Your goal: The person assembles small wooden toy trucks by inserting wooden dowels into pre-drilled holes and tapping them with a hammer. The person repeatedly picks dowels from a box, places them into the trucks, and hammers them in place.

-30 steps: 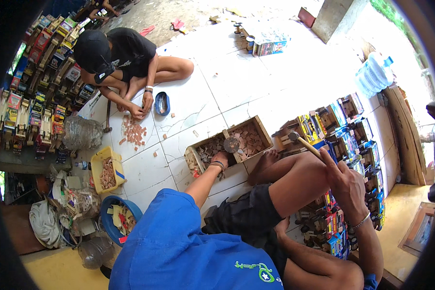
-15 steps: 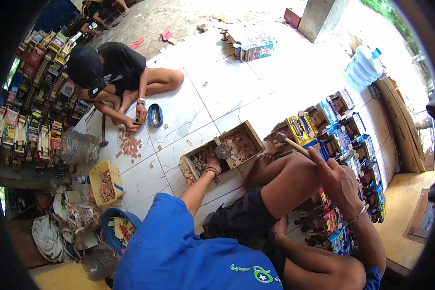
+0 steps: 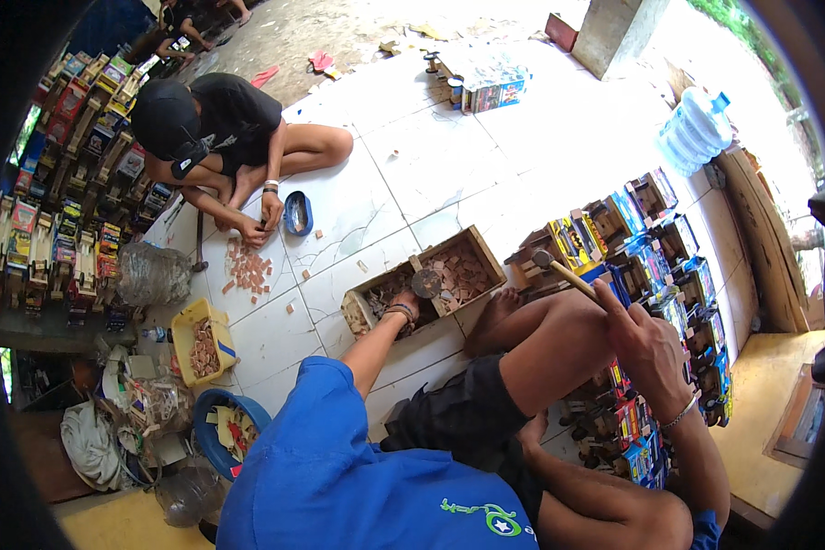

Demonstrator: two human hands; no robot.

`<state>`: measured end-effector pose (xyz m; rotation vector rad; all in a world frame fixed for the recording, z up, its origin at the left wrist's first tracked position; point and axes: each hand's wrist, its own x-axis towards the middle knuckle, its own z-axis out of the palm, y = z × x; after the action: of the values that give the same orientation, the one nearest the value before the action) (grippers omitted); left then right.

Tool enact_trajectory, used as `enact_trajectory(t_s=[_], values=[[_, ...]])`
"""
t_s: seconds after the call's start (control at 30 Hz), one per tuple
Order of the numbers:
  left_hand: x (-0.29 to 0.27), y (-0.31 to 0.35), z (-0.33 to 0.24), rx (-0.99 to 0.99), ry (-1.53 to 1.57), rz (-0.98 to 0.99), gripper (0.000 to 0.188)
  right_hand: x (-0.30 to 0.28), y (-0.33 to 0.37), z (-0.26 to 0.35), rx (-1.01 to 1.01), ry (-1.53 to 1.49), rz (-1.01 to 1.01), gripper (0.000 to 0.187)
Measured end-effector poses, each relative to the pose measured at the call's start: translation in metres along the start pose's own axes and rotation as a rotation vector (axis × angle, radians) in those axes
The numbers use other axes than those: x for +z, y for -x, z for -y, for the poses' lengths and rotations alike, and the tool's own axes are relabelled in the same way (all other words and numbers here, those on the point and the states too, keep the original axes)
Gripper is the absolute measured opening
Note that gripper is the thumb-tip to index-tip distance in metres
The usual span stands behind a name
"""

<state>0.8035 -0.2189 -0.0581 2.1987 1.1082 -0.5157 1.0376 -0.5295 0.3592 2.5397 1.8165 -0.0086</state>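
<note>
In the head view, we reach our left hand down into a wooden box that sits on the white tiled floor just ahead of our bent knee. The hand rests among small brown wooden pieces in the box, next to a round dark disc; the fingers are buried in the pieces, so we cannot tell whether they are curled or spread. Our right hand is raised above the knee with its fingers closed around the pale handle of a hammer, whose dark head points toward the box. Rows of colourful toy trucks stand just beside that hand. Across the floor, another person in black sits cross-legged, hands at a scatter of small wooden blocks, with a blue dish beside them. A yellow tub lies near our left.
</note>
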Motion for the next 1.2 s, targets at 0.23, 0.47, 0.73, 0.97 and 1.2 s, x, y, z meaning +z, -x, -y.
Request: enact_trajectory(t_s=[0.23, 0.47, 0.73, 0.97, 1.2], values=[[-0.054, 0.018, 0.013, 0.160, 0.056, 0.037, 0.029, 0.003, 0.004, -0.003, 0.001, -0.013, -0.018, 0.064], [-0.108, 0.056, 0.031, 0.090, 0.887, 0.379, 0.032, 0.006, 0.002, -0.003, -0.001, -0.019, -0.033, 0.063], [-0.160, 0.119, -0.011, 0.222, 1.132, 0.357, 0.029, 0.004, 0.001, -0.002, 0.009, -0.071, -0.013, 0.061], [-0.198, 0.172, -0.133, 0.398, 1.242, 0.268, 0.030, 0.002, 0.001, 0.003, 0.181, -0.457, -0.058, 0.061], [-0.222, 0.207, -0.271, 0.666, 1.239, 0.440, 0.031, -0.009, 0.001, 0.011, 0.256, -0.956, -0.264, 0.035]])
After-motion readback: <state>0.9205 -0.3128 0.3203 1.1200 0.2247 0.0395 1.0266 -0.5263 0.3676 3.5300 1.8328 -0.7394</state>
